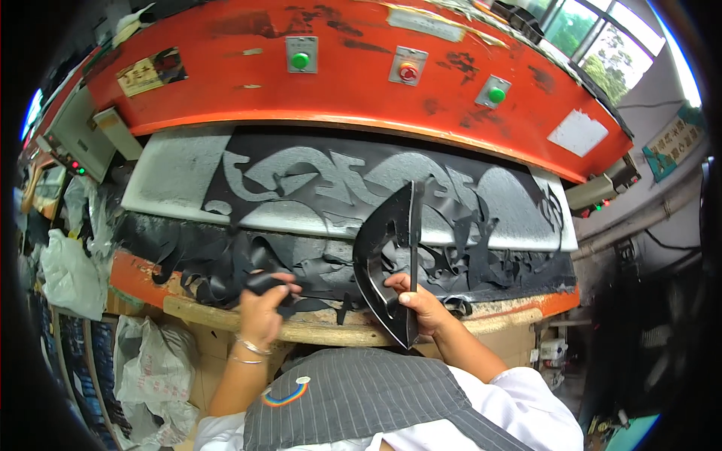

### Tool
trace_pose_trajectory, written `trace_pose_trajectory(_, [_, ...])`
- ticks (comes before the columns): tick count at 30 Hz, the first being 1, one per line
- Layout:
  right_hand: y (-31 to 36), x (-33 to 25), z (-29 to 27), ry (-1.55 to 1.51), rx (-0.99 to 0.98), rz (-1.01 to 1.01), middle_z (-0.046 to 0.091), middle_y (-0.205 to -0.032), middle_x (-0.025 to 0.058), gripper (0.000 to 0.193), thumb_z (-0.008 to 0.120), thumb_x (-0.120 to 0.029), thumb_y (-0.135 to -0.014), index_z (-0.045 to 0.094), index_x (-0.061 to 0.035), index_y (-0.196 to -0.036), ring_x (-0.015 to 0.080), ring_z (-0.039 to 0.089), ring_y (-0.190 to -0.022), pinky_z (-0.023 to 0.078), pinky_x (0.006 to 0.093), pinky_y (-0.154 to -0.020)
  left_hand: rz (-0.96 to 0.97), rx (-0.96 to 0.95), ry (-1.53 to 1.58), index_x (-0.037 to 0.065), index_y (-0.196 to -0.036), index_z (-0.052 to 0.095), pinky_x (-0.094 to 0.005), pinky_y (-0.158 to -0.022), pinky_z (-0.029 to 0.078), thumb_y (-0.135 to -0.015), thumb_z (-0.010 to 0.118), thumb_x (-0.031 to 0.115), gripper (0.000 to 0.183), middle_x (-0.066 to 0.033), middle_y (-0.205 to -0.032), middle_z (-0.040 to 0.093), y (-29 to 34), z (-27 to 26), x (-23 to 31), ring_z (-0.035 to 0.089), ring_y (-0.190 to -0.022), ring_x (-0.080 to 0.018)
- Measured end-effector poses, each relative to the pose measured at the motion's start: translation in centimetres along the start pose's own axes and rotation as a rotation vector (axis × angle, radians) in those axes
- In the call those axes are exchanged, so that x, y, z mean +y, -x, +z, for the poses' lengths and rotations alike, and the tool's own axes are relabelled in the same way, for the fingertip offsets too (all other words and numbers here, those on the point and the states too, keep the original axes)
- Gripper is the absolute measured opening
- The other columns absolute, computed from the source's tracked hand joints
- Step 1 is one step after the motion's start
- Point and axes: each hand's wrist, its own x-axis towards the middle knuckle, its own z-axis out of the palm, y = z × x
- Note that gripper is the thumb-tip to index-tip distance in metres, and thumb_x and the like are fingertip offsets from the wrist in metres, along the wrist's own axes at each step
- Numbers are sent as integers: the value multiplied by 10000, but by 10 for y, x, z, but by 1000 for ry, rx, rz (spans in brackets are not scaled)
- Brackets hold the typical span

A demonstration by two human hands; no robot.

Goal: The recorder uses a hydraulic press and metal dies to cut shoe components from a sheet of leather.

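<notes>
My right hand [426,310] grips a black cutting die [381,225] by its lower part. The die has one curved side and one straight side, stands roughly upright, and hides part of the sheet behind it. My left hand [262,314] is closed on a piece of black leather-like material [263,283] among the scraps at the near left; how far that piece extends is unclear. Beyond both hands, a black sheet [259,143] with large curved cut-outs lies on a white cutting board [169,169]. Loose black scraps [210,252] lie along the board's near edge.
Across the far side runs the orange beam [338,101] of a press, with green buttons [301,60] and a red button [407,71]. A worn wooden rail [301,328] edges the table nearest me. White plastic bags [154,361] are at the left.
</notes>
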Motion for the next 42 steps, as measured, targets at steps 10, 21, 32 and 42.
trace_pose_trajectory(10, [33,-13,-6,634,-100,22,558,-1155,52,876,891,-192,-580,444,-26,-1315,171,540,-1073,428,322,-959,485,-109,-524,74,-1318,536,-287,-919,476,-809,772,134,564,-88,-1078,585,15,113,-66,581,-1056,-171])
trace_pose_trajectory(21, [31,-17,-3,346,-137,83,635,-913,29,595,848,-181,-564,613,7,-1077,138,593,-817,474,277,-740,347,-162,-483,40,-1329,533,-321,-873,518,-748,799,477,774,-146,-1146,672,21,107,-56,664,-1026,-199])
trace_pose_trajectory(32, [42,-21,0,616,-81,37,431,-1277,123,759,865,-297,-525,621,5,-1178,246,409,-1205,317,370,-1050,25,-445,-536,14,-1145,654,-273,-758,513,-771,775,129,410,-75,-951,723,9,81,-44,652,-814,-117])
trace_pose_trajectory(42, [36,-21,19,823,-69,-137,459,-1193,113,747,863,-319,-517,623,-7,-1152,280,383,-1193,294,404,-1064,124,-402,-138,-5,-1092,607,-307,-835,503,-771,821,254,464,-51,-971,666,18,96,-67,624,-903,-159])
